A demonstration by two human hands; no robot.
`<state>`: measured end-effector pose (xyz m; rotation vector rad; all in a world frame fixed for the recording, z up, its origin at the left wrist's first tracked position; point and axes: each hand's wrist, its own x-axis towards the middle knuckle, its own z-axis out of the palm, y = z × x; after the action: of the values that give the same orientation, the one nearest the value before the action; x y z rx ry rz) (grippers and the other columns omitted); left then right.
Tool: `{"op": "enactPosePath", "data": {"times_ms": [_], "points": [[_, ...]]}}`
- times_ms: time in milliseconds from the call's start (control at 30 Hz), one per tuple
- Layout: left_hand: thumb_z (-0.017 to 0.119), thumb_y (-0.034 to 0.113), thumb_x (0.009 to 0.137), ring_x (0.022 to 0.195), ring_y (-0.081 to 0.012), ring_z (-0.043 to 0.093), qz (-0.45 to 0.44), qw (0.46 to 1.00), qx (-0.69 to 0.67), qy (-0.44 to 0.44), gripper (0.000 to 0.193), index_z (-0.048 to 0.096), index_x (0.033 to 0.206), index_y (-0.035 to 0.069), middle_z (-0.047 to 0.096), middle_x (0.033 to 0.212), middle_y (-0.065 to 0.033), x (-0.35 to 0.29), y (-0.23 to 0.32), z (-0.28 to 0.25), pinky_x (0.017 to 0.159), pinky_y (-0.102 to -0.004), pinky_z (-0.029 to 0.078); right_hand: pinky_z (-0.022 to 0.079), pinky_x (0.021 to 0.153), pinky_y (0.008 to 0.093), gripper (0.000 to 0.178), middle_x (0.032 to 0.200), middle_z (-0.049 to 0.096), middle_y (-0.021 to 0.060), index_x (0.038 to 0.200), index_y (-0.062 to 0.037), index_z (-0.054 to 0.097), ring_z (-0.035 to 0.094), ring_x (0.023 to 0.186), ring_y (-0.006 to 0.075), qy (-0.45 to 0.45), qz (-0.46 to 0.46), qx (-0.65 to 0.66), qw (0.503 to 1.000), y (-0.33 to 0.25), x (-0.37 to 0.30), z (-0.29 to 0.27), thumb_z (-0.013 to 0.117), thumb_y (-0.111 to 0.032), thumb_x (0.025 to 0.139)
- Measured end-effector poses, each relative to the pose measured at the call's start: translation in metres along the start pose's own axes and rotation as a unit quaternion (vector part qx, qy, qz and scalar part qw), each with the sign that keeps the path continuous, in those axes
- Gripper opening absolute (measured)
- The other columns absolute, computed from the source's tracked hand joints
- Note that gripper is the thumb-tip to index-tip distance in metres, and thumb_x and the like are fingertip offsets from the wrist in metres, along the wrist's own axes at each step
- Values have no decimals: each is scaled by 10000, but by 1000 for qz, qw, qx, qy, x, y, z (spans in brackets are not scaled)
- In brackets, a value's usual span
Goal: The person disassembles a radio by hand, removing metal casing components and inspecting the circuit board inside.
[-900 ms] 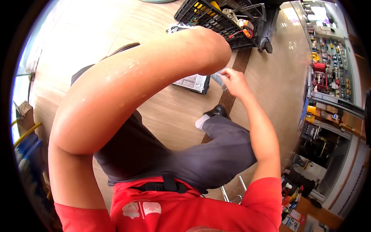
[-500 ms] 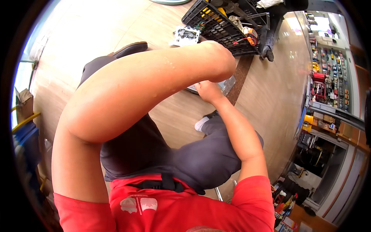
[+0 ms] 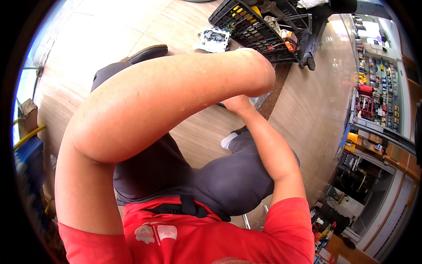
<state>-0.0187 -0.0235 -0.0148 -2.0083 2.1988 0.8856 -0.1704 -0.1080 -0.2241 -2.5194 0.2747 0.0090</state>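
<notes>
Across the upper middle stretches my bent left arm, and my left hand (image 3: pixel 259 72) shows only its back and wrist, fingers turned down out of sight. Just below it is my right hand (image 3: pixel 238 104), curled closed, its fingertips hidden behind the left forearm. Whatever it grips I cannot make out. Beside and beneath the hands, a greyish flat thing (image 3: pixel 260 99) shows only a small corner on the floor; the arm covers most of it.
A black plastic crate (image 3: pixel 246 28) with tools and wires stands beyond my hands, next to a caster wheel (image 3: pixel 309 62). A white frame-like part (image 3: pixel 214 39) with dark pieces lies left of it. Stocked shelves (image 3: pixel 378 88) line the right; a blue bin (image 3: pixel 30 154) stands left.
My left forearm and hand have shifted slightly right and down in the picture, covering more of the flat thing. My right hand stays in nearly the same place, still curled.
</notes>
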Motion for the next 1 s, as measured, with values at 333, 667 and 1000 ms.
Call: {"op": "enactPosePath", "data": {"times_ms": [333, 667, 1000], "points": [[632, 104, 824, 939, -301, 709, 5, 1000, -2, -17, 299, 745, 1091, 30, 731, 1065, -126, -6, 2, -3, 765, -438, 567, 293, 1155, 418, 519, 1506, 456, 110, 1433, -100, 471, 376, 1407, 259, -13, 42, -42, 998, -18, 8, -4, 627, -278, 971], [633, 112, 826, 959, -308, 706, -12, 999, -12, -41, 288, 751, 1081, 49, 726, 1081, -129, -9, 10, -11, 777, -441, 567, 257, 1167, 424, 654, 1550, 392, 117, 1485, -114, 404, 341, 1429, 265, -15, 74, 9, 997, -45, 10, -11, 643, -394, 943], [674, 83, 807, 927, -318, 711, -15, 999, -50, 8, 201, 763, 977, 24, 736, 1014, -147, -3, 16, -7, 768, -411, 562, 176, 1201, 422, 819, 1615, 272, 79, 1547, -164, 283, 233, 1481, 236, -99, 116, 26, 988, -54, 21, -18, 690, -457, 900]]}}
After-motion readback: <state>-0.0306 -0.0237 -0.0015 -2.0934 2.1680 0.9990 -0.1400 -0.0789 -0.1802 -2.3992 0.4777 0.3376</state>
